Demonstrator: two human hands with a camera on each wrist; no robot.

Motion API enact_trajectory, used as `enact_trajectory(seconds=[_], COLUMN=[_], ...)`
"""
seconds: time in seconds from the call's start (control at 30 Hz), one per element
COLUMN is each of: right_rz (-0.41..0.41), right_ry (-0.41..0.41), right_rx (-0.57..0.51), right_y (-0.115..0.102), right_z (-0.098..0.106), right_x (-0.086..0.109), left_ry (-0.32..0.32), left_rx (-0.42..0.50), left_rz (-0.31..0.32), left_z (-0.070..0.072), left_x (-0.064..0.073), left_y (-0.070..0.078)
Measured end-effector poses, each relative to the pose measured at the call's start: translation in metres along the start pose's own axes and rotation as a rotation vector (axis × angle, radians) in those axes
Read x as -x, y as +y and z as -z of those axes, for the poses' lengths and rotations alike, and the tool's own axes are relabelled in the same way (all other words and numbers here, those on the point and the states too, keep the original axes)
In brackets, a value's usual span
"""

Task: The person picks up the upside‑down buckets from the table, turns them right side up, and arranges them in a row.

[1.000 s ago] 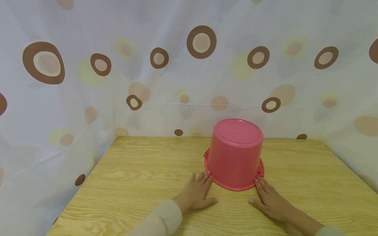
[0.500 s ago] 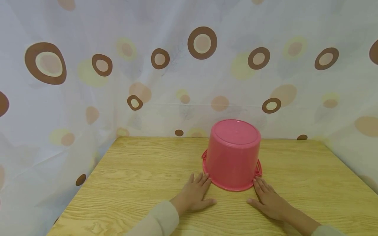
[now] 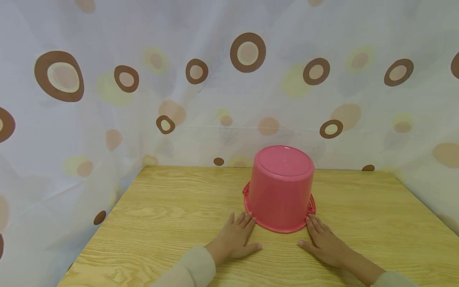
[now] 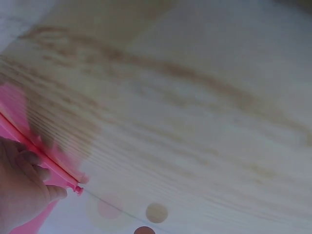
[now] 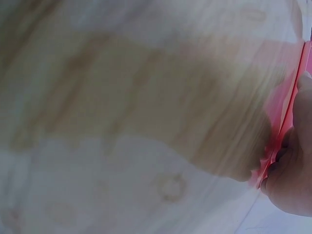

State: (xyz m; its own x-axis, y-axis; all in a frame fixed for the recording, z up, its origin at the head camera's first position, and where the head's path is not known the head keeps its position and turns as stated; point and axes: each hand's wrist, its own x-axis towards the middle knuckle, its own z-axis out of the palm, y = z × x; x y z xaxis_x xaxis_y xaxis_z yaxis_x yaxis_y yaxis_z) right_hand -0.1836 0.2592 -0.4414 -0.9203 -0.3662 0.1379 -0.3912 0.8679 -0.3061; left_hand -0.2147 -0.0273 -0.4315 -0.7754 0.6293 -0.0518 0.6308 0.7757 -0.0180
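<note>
A pink bucket [image 3: 281, 199] stands upside down near the middle of the tabletop [image 3: 172, 207]. The left hand [image 3: 234, 239] and right hand [image 3: 326, 243] touch its near rim from either side, fingers straight, gripping nothing. The tabletop is yellowish, streaked wood grain; pale cloth [image 3: 201, 103] with brown rings and peach and yellow spots hangs behind and along both sides.

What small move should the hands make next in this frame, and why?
Probably have the left hand and right hand curl their fingers round the rim. The pink bucket stands upside down on the table, and both hands lie palm down at its near side, fingers extended to the rim without wrapping it.
</note>
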Motion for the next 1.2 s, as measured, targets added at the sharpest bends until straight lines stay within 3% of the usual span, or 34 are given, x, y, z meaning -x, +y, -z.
enact_trajectory(seconds=[0.27, 0.87, 1.2], right_rz=[0.003, 0.010, 0.001], right_ry=[0.003, 0.003, -0.026], right_rx=[0.021, 0.002, -0.005], right_y=[-0.003, -0.003, -0.005], right_z=[-0.001, -0.003, -0.003], right_x=[-0.004, -0.007, -0.009], left_ry=[-0.014, 0.038, 0.012], left_rx=[-0.033, -0.137, -0.098], left_rz=[0.003, 0.023, 0.022], left_z=[-0.002, -0.006, -0.003], left_x=[0.004, 0.011, 0.014], left_y=[-0.001, 0.006, 0.006])
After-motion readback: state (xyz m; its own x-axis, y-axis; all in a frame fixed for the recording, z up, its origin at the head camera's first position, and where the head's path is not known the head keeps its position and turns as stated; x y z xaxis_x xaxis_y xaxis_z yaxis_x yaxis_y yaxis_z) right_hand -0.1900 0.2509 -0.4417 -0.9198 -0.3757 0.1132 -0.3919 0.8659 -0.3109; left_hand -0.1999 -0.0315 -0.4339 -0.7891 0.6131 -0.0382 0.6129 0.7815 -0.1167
